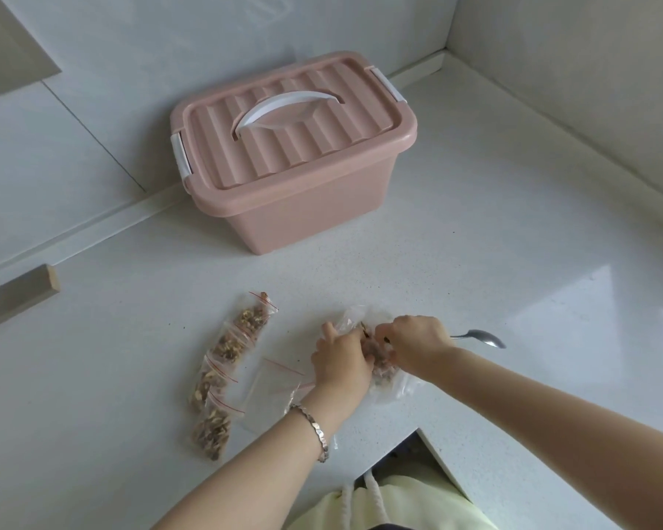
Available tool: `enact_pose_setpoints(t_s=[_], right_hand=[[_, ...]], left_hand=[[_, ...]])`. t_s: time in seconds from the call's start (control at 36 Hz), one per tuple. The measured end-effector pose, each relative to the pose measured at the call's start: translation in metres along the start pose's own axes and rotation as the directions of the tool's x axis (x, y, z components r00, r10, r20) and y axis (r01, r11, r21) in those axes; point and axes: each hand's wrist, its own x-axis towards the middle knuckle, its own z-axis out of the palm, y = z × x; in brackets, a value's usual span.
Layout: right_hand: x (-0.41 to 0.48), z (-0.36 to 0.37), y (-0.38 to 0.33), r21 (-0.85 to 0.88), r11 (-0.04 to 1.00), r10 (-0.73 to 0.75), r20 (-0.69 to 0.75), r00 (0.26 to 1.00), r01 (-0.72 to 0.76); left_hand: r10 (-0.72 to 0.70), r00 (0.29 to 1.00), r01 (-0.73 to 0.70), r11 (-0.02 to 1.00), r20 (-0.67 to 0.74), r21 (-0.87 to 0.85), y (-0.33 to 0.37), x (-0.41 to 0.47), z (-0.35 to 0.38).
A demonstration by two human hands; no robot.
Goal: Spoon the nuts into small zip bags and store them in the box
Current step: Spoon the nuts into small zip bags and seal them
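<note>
A large clear plastic bag of nuts point(385, 371) lies on the white counter in front of me. My left hand point(341, 361) and my right hand point(418, 342) both grip its crumpled top, close together. A metal spoon point(483, 337) lies on the counter just right of my right hand, not held. Several small zip bags filled with nuts point(226, 371) lie in a row to the left. Empty small zip bags point(272, 392) with red seals lie flat beside my left wrist. The pink box point(303, 208) stands at the back with its lid shut and latches down.
The counter point(513, 262) meets tiled walls behind and to the right of the box. A wooden strip point(16, 296) juts in at the left edge. The counter's front edge has a notch point(418, 453) by my body.
</note>
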Motion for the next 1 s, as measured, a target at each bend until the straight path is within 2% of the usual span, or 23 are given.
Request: enact_pose_setpoints(t_s=[0.11,0.22,0.36,0.44,0.56,0.61,0.72,0.83,0.89,0.94,1.0], right_hand=[[0.003,0.001,0.016,0.126,0.989,0.083,-0.073,0.994,-0.074],[-0.005,-0.002,0.041,0.235,0.964,0.149,-0.094,0.984,-0.124],[-0.022,-0.008,0.049,0.374,0.917,0.127,0.050,0.991,-0.137],[-0.031,-0.010,0.041,0.425,0.898,0.043,0.167,0.985,-0.112],[-0.033,-0.003,0.027,0.362,0.930,-0.037,0.247,0.968,-0.056],[-0.030,0.003,0.024,0.333,0.941,-0.038,0.275,0.961,-0.058],[-0.019,0.012,0.024,0.334,0.935,0.022,0.277,0.961,-0.118],[-0.008,0.023,0.029,0.280,0.935,0.147,0.252,0.956,-0.218],[-0.005,0.028,0.030,0.265,0.928,0.192,0.266,0.945,-0.263],[-0.004,0.032,0.032,0.260,0.922,0.218,0.259,0.941,-0.286],[-0.006,0.032,0.034,0.265,0.919,0.230,0.244,0.942,-0.293]], left_hand=[[0.083,0.996,-0.081,0.995,0.034,-0.052,-0.007,0.004,-0.004],[0.155,0.987,-0.157,0.987,0.042,0.036,-0.017,0.007,-0.015],[0.221,0.975,-0.214,0.960,-0.016,0.182,-0.022,0.010,-0.029],[0.140,0.990,-0.133,0.978,-0.032,0.162,-0.017,0.009,-0.031],[-0.074,0.997,0.074,0.997,-0.010,-0.035,-0.009,0.007,-0.025],[-0.112,0.994,0.112,0.993,-0.011,-0.037,-0.007,0.006,-0.018],[-0.092,0.992,0.088,0.995,0.087,0.053,-0.012,0.006,-0.006],[-0.008,0.975,-0.020,0.992,0.224,0.126,-0.022,0.007,0.000],[0.011,0.976,-0.044,0.988,0.218,0.150,-0.027,0.008,-0.001],[0.051,0.987,-0.079,0.980,0.154,0.181,-0.034,0.011,-0.002],[0.095,0.987,-0.115,0.982,0.127,0.153,-0.040,0.014,-0.003]])
